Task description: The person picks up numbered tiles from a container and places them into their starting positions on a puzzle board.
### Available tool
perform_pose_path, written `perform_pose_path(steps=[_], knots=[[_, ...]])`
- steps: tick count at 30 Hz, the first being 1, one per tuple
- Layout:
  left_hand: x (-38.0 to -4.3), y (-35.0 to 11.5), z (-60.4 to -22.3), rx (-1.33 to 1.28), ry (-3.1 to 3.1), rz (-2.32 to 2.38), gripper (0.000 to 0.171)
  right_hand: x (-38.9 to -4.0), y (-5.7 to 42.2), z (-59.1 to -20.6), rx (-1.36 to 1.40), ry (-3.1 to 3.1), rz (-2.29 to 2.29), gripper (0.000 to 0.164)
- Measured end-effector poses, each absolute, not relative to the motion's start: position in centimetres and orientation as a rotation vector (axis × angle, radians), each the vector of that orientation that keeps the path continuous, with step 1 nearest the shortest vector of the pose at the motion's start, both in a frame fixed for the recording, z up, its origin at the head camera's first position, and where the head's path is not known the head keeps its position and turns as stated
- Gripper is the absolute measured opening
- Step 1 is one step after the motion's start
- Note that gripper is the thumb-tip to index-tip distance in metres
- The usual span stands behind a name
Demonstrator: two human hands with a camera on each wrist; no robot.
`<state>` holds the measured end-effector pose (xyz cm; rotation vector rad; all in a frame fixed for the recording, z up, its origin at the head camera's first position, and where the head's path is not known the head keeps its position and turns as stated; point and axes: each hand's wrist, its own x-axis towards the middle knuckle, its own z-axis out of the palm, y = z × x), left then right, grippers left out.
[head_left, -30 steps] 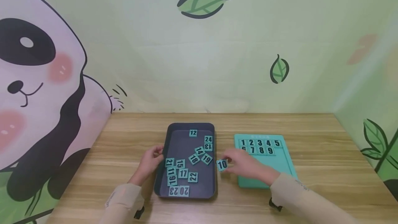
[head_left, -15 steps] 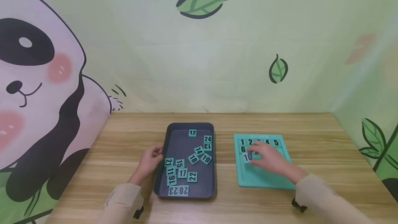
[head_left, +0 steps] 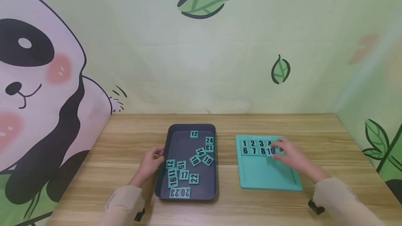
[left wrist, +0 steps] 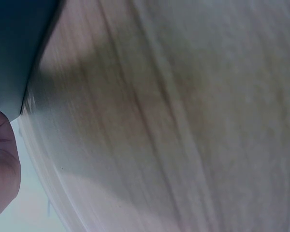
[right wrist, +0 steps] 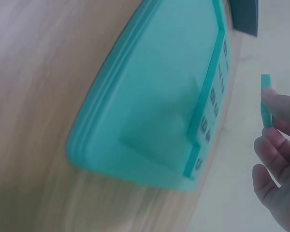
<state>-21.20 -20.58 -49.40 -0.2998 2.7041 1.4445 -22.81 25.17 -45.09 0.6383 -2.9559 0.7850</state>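
Note:
My right hand [head_left: 293, 156] pinches a square number tile marked 10 [head_left: 270, 151] by its right side. The tile is raised above the turquoise board [head_left: 267, 173], over the second row, and hides the spot beside the 8. In the right wrist view, the tile [right wrist: 266, 101] appears edge-on between thumb and fingers, apart from the board [right wrist: 159, 92]. Tiles 1 to 3 and 6 to 8 lie in rows along the board's far side; my fingers cover others. My left hand [head_left: 151, 163] holds the dark tray [head_left: 161, 180] at its left edge with bent fingers.
Several loose number tiles lie scattered inside the tray, such as 12 [head_left: 194, 134], 22 [head_left: 194, 179] and 19 [head_left: 208, 159], some turned or upside down. Wooden tabletop [head_left: 227, 180] separates tray and board. A printed panda backdrop [head_left: 141, 62] stands behind the table.
My right hand has carried the 10 tile rightward from beside the tray, across the board's left side, to the right part of its second row. My left hand stays at the tray.

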Motion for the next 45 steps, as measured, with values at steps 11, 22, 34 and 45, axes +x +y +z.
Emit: perform_pose_path(steps=[11, 22, 34, 45], knots=[[-21.3, -20.7, -49.5, -0.29, 2.704, 1.45, 0.037, -23.9, 27.8, -46.5, 0.499, -3.008, 0.717, 0.037], [-21.3, -20.7, -49.5, -0.297, 2.699, 1.468, 0.038, -24.5, 28.6, -48.2, 0.429, -3.075, 0.616, 0.037], [-21.2, -20.6, -49.4, -0.294, 2.691, 1.461, 0.037, -24.7, 28.2, -49.1, 0.325, -3.12, 0.556, 0.039], [-21.2, -20.6, -49.4, -0.301, 2.694, 1.462, 0.037, -24.7, 25.6, -47.0, 0.451, -3.05, 0.568, 0.044]])
